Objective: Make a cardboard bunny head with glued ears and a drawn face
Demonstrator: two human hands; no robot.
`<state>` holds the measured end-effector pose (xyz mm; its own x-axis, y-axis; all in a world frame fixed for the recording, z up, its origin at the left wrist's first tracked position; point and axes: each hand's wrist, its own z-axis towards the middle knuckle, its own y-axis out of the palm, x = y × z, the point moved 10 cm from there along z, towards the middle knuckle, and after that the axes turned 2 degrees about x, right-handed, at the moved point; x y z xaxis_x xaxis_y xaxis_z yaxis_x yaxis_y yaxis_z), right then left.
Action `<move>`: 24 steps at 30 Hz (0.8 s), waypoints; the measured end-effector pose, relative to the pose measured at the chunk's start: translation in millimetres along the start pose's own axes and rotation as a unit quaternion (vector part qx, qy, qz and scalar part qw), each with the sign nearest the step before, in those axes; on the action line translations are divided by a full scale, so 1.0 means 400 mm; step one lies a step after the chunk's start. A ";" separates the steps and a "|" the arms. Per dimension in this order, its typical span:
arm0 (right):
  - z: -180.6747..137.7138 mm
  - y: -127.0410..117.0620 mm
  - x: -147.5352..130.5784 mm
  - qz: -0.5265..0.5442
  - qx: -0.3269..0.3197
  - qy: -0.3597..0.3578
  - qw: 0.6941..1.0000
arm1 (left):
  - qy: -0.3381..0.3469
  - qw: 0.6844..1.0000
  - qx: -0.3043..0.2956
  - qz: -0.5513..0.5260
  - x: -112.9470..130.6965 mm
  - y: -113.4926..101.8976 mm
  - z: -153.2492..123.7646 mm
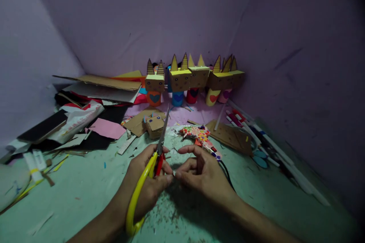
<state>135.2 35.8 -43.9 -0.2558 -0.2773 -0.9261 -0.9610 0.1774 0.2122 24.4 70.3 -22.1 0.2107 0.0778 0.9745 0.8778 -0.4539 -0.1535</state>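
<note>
Scissors with yellow handles (136, 193) rest in my left hand (145, 184), blades pointing up and away from me. A red part shows where the handles meet the blades. The thumb and fingertips of that hand are also pinched together. Just beside them, my right hand (202, 174) has its thumb and a finger pinched at the same spot, with the index finger raised. Something tiny may be between the fingertips, too small to make out. Beyond my hands lie a small cardboard box head (154, 126) and a floral-patterned glue gun (199, 134) with a black cord.
Several cardboard-headed figures (178, 81) with pointed ears stand along the back wall. Cardboard sheets (114, 83), a pink paper piece (107, 128) and a plastic bag (81, 119) are piled left. Markers (239, 117) and white rolled tubes (285, 163) lie right. Scraps litter the green tabletop (94, 190).
</note>
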 end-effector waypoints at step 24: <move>0.010 -0.027 -0.019 -0.072 0.016 -0.056 0.996 | 0.003 0.993 0.072 -0.096 -0.002 -0.032 -0.012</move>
<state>148.1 39.8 -40.5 -0.1005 -0.1947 -0.9757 -0.9826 0.1734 0.0666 11.0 71.9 -20.0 0.0313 0.1458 0.9888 0.9540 -0.2996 0.0140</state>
